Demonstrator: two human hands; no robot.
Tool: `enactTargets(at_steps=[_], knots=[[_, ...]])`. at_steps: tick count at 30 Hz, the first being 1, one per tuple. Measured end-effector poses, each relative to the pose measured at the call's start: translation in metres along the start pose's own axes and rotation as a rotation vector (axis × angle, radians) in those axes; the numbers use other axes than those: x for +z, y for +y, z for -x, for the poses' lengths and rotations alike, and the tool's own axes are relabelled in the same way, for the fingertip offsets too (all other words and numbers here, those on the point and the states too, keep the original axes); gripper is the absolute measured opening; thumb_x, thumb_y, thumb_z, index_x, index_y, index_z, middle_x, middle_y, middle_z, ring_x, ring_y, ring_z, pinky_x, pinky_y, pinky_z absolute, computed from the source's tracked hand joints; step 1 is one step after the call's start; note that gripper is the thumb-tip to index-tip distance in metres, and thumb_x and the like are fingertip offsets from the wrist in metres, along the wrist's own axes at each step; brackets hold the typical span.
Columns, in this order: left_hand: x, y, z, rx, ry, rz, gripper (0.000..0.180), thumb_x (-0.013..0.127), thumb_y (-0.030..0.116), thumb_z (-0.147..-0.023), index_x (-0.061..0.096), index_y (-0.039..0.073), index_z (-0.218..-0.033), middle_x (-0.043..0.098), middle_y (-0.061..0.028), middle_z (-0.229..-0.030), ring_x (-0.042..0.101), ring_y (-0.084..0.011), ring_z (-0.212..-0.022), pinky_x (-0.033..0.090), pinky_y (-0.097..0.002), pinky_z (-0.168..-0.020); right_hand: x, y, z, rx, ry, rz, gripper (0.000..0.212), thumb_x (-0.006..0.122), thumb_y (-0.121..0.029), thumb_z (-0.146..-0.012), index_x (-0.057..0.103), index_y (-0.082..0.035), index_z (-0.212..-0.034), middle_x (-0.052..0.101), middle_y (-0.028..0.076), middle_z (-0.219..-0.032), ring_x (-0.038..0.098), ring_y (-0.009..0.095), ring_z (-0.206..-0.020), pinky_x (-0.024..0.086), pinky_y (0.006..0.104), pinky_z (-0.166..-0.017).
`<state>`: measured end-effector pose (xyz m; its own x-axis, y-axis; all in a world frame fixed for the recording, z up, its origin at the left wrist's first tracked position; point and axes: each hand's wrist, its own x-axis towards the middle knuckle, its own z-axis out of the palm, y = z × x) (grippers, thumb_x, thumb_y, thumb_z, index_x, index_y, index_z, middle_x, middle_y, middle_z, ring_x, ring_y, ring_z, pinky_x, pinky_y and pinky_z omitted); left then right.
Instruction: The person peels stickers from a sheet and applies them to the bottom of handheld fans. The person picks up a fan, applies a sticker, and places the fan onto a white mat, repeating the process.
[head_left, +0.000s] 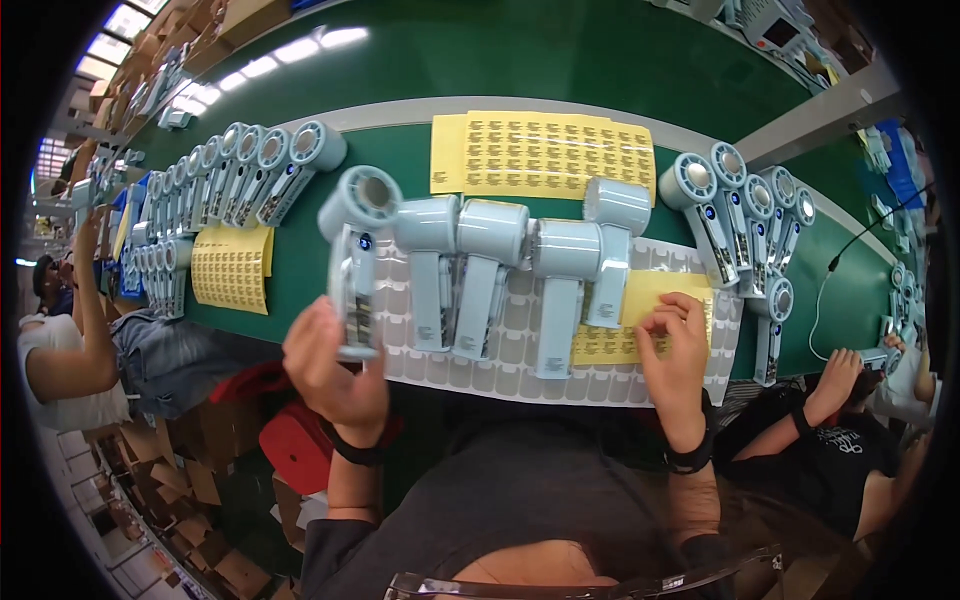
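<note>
My left hand (335, 375) is closed around the lower handle of a light blue handheld fan (367, 195), held upright with its round grille and small lit display showing. Over a yellow label sheet (640, 300), my right hand (680, 355) has its fingers curled and the thumb close to the index fingertip. Anything between those fingertips is too small to make out. Between my hands several more light blue fans (490, 232) lie with their handles toward me. Under them is a white backing sheet (420, 370) with rows of grey rounded labels.
Beyond the fans lie larger yellow label sheets (560, 150) on the green table (480, 70). Rows of fans (272, 150) stand at the left, beside another yellow sheet (232, 270). A group of fans (730, 165) is at the right, near a co-worker's arm (825, 390).
</note>
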<state>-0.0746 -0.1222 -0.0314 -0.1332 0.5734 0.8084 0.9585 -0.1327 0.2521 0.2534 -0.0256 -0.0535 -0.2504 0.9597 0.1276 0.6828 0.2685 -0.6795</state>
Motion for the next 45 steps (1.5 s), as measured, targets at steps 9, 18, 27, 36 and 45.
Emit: enactTargets(at_steps=[9, 18, 27, 36, 45], knots=[[0.017, 0.039, 0.049, 0.290, -0.224, 0.187, 0.029, 0.074, -0.007, -0.075, 0.066, 0.007, -0.099, 0.050, -0.0154, -0.121, 0.052, -0.0348, -0.117, 0.056, -0.0476, -0.097, -0.039, -0.038, -0.011, 0.259, -0.335, -0.761, 0.007, 0.068, 0.000, -0.085, 0.062, -0.001, -0.087, 0.054, 0.015, -0.130, 0.054, 0.026, -0.120, 0.044, 0.0376, -0.101], [0.030, 0.032, 0.072, -0.088, -0.181, 0.686, 0.069, 0.074, -0.016, -0.065, 0.051, 0.003, -0.126, 0.044, -0.0224, -0.139, 0.049, -0.0462, -0.129, 0.050, -0.0486, -0.104, 0.027, -0.130, -0.023, 0.008, -0.568, -0.522, 0.008, 0.069, 0.001, -0.085, 0.062, 0.001, -0.089, 0.055, 0.017, -0.130, 0.056, 0.027, -0.122, 0.044, 0.0373, -0.104], [0.007, 0.021, 0.059, 0.087, -0.311, 0.454, 0.063, 0.072, -0.014, -0.072, 0.047, -0.007, -0.129, 0.050, -0.0275, -0.137, 0.053, -0.0468, -0.125, 0.050, -0.0502, -0.103, 0.028, -0.123, -0.023, 0.202, -0.443, -0.840, 0.006, 0.067, 0.002, -0.087, 0.062, 0.002, -0.090, 0.057, 0.018, -0.130, 0.058, 0.026, -0.119, 0.044, 0.0374, -0.105], [-0.031, -0.048, 0.016, 0.001, -0.110, 0.255, 0.042, 0.069, -0.005, -0.085, 0.057, -0.006, -0.125, 0.055, -0.0297, -0.133, 0.052, -0.0488, -0.126, 0.048, -0.0511, -0.103, -0.003, -0.102, -0.028, 0.176, -0.228, -0.819, 0.006, 0.065, -0.001, -0.088, 0.061, 0.001, -0.091, 0.058, 0.019, -0.130, 0.058, 0.024, -0.116, 0.042, 0.0379, -0.105], [-0.018, -0.090, 0.032, 0.226, -0.553, 0.187, 0.044, 0.071, 0.007, -0.085, 0.060, -0.003, -0.127, 0.058, -0.0175, -0.136, 0.052, -0.0370, -0.131, 0.049, -0.0439, -0.103, -0.002, -0.101, -0.032, 0.165, -0.208, -0.815, 0.007, 0.066, 0.002, -0.087, 0.061, 0.002, -0.091, 0.059, 0.018, -0.125, 0.059, 0.023, -0.113, 0.044, 0.0383, -0.104]])
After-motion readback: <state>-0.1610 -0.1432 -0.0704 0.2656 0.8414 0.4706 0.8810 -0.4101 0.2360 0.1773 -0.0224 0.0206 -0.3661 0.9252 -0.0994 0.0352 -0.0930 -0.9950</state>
